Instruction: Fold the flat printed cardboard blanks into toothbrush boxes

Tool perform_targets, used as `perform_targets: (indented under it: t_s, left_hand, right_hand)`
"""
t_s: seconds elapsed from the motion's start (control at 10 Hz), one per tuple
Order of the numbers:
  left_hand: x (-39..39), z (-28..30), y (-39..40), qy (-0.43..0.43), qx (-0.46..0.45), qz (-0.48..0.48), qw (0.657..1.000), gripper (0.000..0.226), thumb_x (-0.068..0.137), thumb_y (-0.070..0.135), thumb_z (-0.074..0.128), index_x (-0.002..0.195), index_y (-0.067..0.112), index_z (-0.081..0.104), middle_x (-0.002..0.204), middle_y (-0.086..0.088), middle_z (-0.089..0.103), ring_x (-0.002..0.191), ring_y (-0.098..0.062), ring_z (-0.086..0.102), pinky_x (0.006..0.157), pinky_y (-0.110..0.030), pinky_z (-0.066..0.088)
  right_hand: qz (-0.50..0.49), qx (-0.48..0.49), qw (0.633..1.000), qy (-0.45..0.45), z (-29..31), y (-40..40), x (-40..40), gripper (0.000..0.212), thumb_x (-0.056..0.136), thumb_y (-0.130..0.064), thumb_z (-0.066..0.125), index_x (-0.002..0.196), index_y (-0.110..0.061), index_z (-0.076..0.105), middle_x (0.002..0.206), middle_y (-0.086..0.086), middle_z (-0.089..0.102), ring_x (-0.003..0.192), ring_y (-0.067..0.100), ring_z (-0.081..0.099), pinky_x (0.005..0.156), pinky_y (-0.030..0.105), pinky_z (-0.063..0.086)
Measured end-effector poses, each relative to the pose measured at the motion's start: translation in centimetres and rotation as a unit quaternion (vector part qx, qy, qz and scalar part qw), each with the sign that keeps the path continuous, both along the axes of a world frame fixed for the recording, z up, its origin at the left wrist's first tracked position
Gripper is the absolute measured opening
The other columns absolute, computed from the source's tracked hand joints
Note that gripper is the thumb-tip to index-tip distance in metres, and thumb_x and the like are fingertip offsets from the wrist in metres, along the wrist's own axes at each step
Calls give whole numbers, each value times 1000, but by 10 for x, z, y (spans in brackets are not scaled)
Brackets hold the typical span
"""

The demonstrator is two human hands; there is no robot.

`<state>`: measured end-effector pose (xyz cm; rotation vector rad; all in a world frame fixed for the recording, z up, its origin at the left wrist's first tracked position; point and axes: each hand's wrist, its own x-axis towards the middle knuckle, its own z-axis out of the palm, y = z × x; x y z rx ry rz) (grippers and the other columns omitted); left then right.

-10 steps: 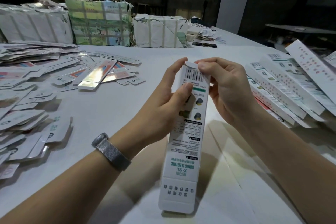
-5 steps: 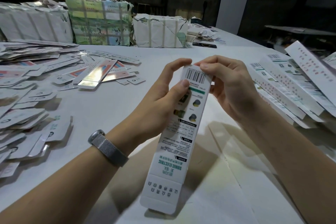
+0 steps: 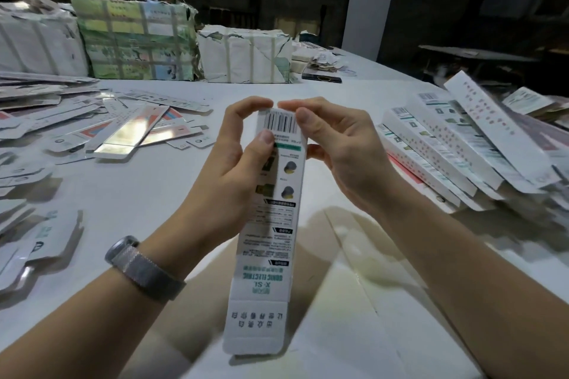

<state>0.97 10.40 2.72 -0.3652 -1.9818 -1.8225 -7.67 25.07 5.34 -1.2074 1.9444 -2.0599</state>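
Toothbrush box [image 3: 271, 224] upright, both hands' fingers [image 3: 264, 137] pinching its top.

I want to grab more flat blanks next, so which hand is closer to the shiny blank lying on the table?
Left. The left hand sits beside the shiny blank; the right hand is across the held box.

Flat blanks [image 3: 46, 138] lie left on the table [image 3: 138, 194], folded boxes [image 3: 462, 157] right, wrapped bundles [image 3: 135, 40] behind, held box [image 3: 274, 224] centred between both.
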Motion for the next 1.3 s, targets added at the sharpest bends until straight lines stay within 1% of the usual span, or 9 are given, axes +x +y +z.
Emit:
perform_targets:
  t_s: [0.1,0.2,0.4,0.5,0.6,0.8,0.9,1.2,1.3]
  left_hand:
    - [-2,2,1,15,-2,12,1000,24,101,35,41,123,44,39,96,-13,67,89,-40,68,67,-58,60]
    - [-7,2,-2,43,6,12,999,22,103,36,40,122,42,30,105,7,70,90,-22,73,65,-33,60]
    - [-17,-6,-6,97,88,-21,991,42,98,47,53,127,45,24,120,1,68,102,-28,72,71,-37,60]
    - [-25,-10,-3,103,114,-7,988,39,91,59,58,121,60,34,117,12,69,97,-20,73,65,-35,58]
    - [-29,-15,-9,65,113,-14,991,61,85,68,61,136,59,29,134,7,62,117,-26,65,75,-44,59]
    - [-31,-18,-15,-15,76,11,997,116,64,84,66,152,19,25,129,-8,65,110,-21,69,70,-38,62]
    - [-28,-19,-7,1,72,16,997,94,62,84,67,139,41,36,114,-8,71,98,-22,72,66,-37,63]
    - [-23,-17,-17,-34,67,27,997,98,64,84,63,141,29,44,101,-7,72,85,-20,73,58,-31,60]
    - [-27,-24,-18,-37,73,21,996,68,80,73,56,132,29,51,97,-7,72,81,-19,73,56,-29,59]
  right_hand:
    - [-16,23,999,18,1,1,0,35,96,-25,57,129,-16,61,116,11,63,104,26,65,84,45,58]
    - [-84,73,987,117,0,0,6,56,89,-34,62,141,-36,43,125,-2,52,105,8,58,86,34,57]
    - [-54,190,960,196,1,0,16,92,76,-23,85,153,-20,35,131,1,39,112,6,51,91,22,52]
    - [-101,230,934,255,6,4,18,95,74,-14,83,154,-17,32,132,5,44,112,13,55,89,34,55]
    - [-183,231,921,255,23,18,14,82,76,-17,78,149,-21,39,127,1,57,108,16,59,81,38,58]
    - [-471,305,796,226,70,95,-29,54,77,-35,66,130,-26,58,119,-3,62,108,20,58,89,44,53]
    - [-507,454,716,157,71,119,-53,39,85,-34,65,121,-20,65,121,4,51,111,28,53,92,47,49]
    - [-564,457,676,126,57,142,-78,35,89,-9,60,117,-28,70,119,5,65,103,29,60,74,35,41]
    - [-584,389,695,155,53,139,-80,32,90,-12,64,117,-27,70,120,3,63,100,24,57,75,33,41]
